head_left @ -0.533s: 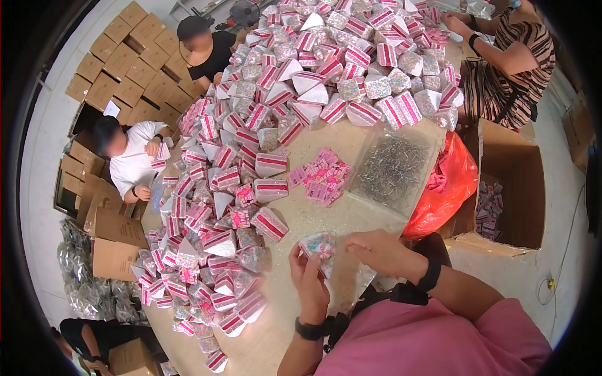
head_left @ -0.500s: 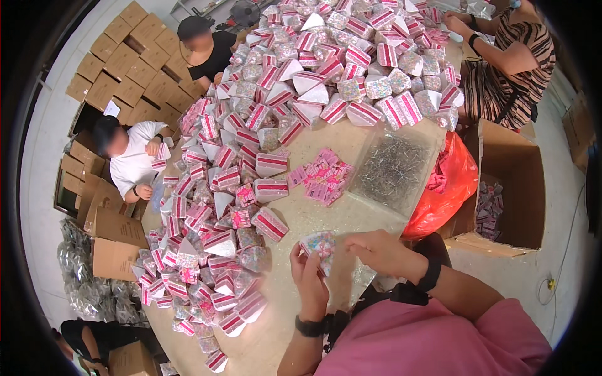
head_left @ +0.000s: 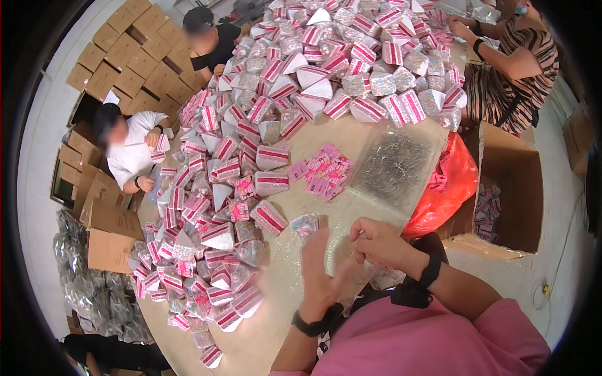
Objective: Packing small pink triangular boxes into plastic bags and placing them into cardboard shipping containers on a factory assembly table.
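Observation:
My left hand (head_left: 318,266) is open over the near part of the table, fingers stretched forward and partly smeared by motion. Just past its fingertips lies a small cake-slice-shaped piece (head_left: 305,225) with pastel sprinkles, its lower part hidden by the hand. To the right, my right hand (head_left: 381,243) is closed in a pinch; whatever sits between thumb and finger is too small to name. Beyond the hands rests a loose pile of pink printed cards (head_left: 326,172). Beside it stands a shallow clear tray (head_left: 367,178) holding many thin silvery metal pieces.
A large heap of wrapped cake-slice pieces (head_left: 271,158) covers the table's far and left parts. At the right, a red plastic bag (head_left: 454,194) hangs beside an open carton (head_left: 511,194). Several people work around the table. Stacked cartons (head_left: 125,62) stand at far left.
The sprinkled cake-slice piece has left my left hand and now lies farther forward and left. My left hand has opened; my right hand has moved slightly and stays pinched.

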`<state>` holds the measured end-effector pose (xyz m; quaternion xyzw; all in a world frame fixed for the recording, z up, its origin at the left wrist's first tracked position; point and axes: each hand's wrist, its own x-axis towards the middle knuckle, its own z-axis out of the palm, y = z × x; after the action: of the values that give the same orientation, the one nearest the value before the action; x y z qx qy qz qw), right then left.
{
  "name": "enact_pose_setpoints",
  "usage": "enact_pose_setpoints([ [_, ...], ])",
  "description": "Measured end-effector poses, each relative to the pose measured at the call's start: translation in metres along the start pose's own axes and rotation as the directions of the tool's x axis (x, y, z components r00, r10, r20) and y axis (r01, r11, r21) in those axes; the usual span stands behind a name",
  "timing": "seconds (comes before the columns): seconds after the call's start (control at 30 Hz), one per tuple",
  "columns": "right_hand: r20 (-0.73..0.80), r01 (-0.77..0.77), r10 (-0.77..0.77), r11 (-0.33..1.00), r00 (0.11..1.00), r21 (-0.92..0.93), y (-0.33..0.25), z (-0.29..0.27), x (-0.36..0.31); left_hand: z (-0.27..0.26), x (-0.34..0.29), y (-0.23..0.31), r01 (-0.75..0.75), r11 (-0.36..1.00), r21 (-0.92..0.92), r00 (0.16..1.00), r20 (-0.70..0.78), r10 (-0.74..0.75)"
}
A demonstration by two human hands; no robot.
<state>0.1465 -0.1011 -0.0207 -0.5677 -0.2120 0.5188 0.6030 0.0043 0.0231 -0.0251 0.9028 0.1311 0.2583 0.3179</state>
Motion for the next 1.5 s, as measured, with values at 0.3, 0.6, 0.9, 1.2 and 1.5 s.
enact_pose_setpoints([
  [0.3,0.152,-0.014,0.011,1.000,0.988,0.017,0.010,-0.002,-0.004,-0.003,-0.007,0.009,-0.022,0.998,-0.053,0.976,0.216,0.033],
  [0.6,0.206,0.197,-0.122,0.895,0.971,-0.400,0.015,0.013,-0.010,-0.003,-0.027,0.002,0.543,0.752,-0.373,0.833,0.353,-0.426],
  [0.9,0.476,0.594,-0.572,0.025,0.668,-0.804,0.017,0.021,-0.019,0.000,-0.033,0.000,0.574,0.481,-0.663,0.812,0.386,-0.438],
  [1.2,0.442,0.584,-0.628,0.025,0.641,-0.811,0.016,0.015,-0.018,-0.004,-0.029,-0.021,0.401,0.710,-0.579,0.876,0.016,-0.482],
  [1.5,0.427,0.599,-0.595,0.116,0.681,-0.792,0.020,0.012,-0.018,0.028,-0.014,-0.104,0.389,0.873,0.294,0.919,-0.189,-0.345],
])
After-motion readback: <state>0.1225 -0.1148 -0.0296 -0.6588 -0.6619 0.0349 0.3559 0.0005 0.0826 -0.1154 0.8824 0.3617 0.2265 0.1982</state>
